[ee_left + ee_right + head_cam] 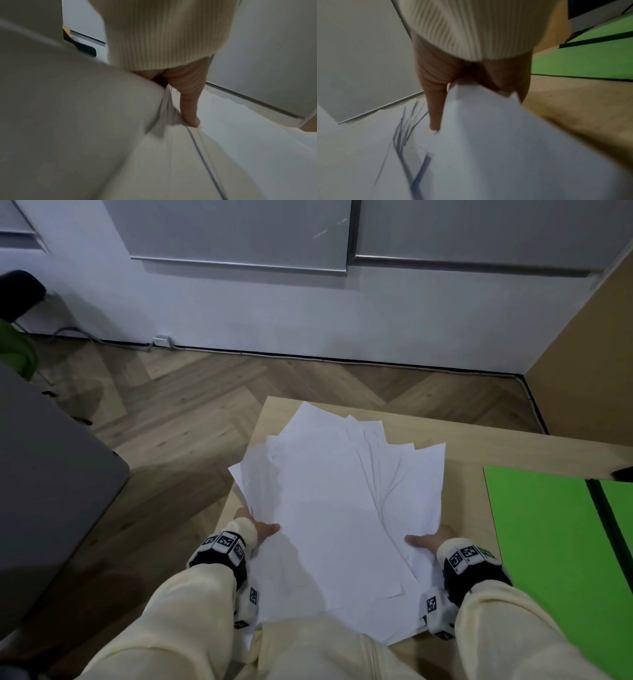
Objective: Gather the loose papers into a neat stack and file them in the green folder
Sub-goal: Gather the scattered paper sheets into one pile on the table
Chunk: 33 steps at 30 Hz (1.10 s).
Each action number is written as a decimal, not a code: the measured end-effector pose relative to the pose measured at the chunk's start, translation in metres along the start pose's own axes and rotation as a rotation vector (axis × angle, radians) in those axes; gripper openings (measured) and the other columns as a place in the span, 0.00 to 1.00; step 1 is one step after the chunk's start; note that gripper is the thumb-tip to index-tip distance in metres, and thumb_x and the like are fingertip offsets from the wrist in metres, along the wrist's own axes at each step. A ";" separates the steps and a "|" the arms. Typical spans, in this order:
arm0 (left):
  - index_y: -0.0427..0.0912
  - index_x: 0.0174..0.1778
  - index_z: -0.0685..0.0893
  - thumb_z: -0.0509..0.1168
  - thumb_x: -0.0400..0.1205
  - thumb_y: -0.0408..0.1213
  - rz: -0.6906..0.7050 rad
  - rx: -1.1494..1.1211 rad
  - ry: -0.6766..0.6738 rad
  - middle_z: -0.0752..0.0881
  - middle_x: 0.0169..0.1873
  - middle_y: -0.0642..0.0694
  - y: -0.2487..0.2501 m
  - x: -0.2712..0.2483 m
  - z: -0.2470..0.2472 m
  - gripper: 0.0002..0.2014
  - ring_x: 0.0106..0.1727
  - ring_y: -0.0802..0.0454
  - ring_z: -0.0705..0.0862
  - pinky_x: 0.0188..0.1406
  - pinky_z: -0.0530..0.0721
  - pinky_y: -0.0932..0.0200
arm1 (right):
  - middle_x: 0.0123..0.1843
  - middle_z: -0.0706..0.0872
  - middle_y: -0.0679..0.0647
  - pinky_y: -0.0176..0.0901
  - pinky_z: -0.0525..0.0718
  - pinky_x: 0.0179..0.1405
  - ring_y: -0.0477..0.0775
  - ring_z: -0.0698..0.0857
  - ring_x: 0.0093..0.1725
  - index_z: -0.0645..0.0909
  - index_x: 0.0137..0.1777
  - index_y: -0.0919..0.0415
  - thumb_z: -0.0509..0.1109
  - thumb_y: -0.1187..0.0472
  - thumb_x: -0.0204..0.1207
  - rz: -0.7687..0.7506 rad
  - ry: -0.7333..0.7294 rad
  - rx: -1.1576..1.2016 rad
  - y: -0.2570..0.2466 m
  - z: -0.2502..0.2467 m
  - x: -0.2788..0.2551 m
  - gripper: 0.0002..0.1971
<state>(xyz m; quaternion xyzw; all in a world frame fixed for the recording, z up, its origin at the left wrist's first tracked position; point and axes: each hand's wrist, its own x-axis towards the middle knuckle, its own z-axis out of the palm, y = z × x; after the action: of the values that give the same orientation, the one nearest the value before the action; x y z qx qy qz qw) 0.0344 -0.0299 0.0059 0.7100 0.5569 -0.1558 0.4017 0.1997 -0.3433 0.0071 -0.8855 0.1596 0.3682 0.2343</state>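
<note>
both hands hold the papers (pixel 342 508) as one fanned bundle over the near left part of the desk (pixel 462 446), the left hand (pixel 258 529) pinching the left edge with its thumb on top and the right hand (pixel 428 539) pinching the right edge the same way; the wrist views confirm each grip is closed on the sheets, thumb above and fingers below. the sheets are gathered but not neat: their far corners splay out at different angles and the near ends are staggered too. the step in hand looks like squaring the bundle, and it would go best by loosening both pinches a little, standing the bundle on its long or short edge on the desk and tapping until the corners fall level, then turning it and tapping the other edge. holding too tight would lock the skew in; too loose and the outer sheets could slide away. the left corner of the bundle overhangs the desk's left edge above the wooden floor (pixel 171 412), so a slipped sheet would drop there; shifting rightward gives safer support. the green folder (pixel 548 535) lies flat on the desk to the right, apart from the papers, with a bare strip of desk between them as working room.
</note>
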 end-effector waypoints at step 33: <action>0.34 0.61 0.72 0.73 0.76 0.41 -0.078 -0.205 -0.188 0.86 0.28 0.43 0.014 -0.006 0.016 0.24 0.31 0.50 0.85 0.37 0.81 0.64 | 0.77 0.73 0.61 0.54 0.73 0.75 0.61 0.74 0.75 0.65 0.78 0.65 0.85 0.40 0.49 -0.177 0.072 0.269 0.010 0.042 -0.007 0.58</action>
<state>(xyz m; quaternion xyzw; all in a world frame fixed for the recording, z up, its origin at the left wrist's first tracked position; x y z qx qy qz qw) 0.0486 -0.0467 0.0055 0.6255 0.5568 -0.1796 0.5162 0.1661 -0.3285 -0.0174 -0.8693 0.1372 0.2898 0.3762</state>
